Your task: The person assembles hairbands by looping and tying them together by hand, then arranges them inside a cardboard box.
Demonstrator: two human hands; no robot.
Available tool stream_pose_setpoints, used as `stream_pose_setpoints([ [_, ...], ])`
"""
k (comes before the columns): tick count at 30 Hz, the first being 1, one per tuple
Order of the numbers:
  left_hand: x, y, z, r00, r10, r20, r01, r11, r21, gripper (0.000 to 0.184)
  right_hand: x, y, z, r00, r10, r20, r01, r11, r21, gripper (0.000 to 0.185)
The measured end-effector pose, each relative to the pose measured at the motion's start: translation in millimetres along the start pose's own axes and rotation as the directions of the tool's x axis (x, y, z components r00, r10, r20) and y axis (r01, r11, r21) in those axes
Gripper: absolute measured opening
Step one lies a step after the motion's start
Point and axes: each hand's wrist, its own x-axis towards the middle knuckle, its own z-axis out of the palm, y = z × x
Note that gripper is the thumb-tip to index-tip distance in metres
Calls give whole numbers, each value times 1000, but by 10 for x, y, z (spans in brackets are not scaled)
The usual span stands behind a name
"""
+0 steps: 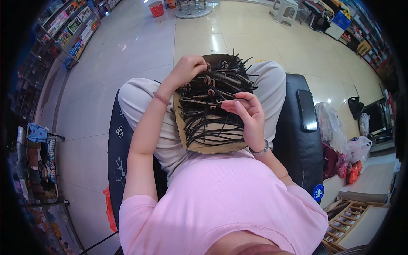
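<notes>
A cardboard box (180, 123) sits on my lap, filled with a tangle of black cords (212, 127). Some cords have braided tan-and-black stretches, and several small brown ring-shaped pendants (211, 92) lie among them. My left hand (190, 70) is over the box's far left part, its fingers closed in a pinch; what they hold is hidden. Lower and to the right, my right hand (248, 114) has thumb and fingertips together at the end of a braided cord (195, 101).
Black padded seat sides flank my legs, with a phone (307, 110) lying on the right one. Plastic bags (331, 123) stand to the right. Beyond are a white stool (284, 10), a red bin (156, 9) and stocked shelves (72, 27) on the tiled floor.
</notes>
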Motion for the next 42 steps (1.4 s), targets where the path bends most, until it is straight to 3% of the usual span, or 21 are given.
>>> stream_pose_setpoints([
  [5, -48, 650, -294, 984, -58, -168, 28, 984, -178, 5, 15, 23, -47, 990, 138, 21, -136, 988, -76, 28],
  [10, -280, 1101, -221, 985, -163, -53, 125, 893, -432, 5, 167, -5, 147, 999, 22, -42, -16, 990, 138, 30],
  [15, -447, 1219, 26, 995, -96, -6, 84, 900, -427, 4, 164, 39, 108, 996, -3, -86, 12, 994, 110, 32],
  [21, -455, 1236, 34, 992, -124, 38, 127, 874, -468, 5, 133, 78, 59, 998, 32, -62, -26, 995, 94, 32],
  [26, -506, 1307, 84, 991, -132, 10, 126, 911, -392, 5, 113, 85, 69, 996, 50, -71, -39, 988, 152, 32],
  [30, -568, 1352, 258, 930, -224, -292, -4, 787, -617, 5, 120, 109, 49, 991, 56, -119, -31, 979, 199, 29],
  [35, -778, 1423, 336, 932, -236, -274, 127, 923, -363, 5, 93, 24, 73, 988, -66, -142, 77, 994, 75, 28],
  [42, -855, 1498, 417, 926, -254, -278, 177, 946, -273, 7, 18, 71, 94, 954, -276, -121, 236, 934, -270, 23],
])
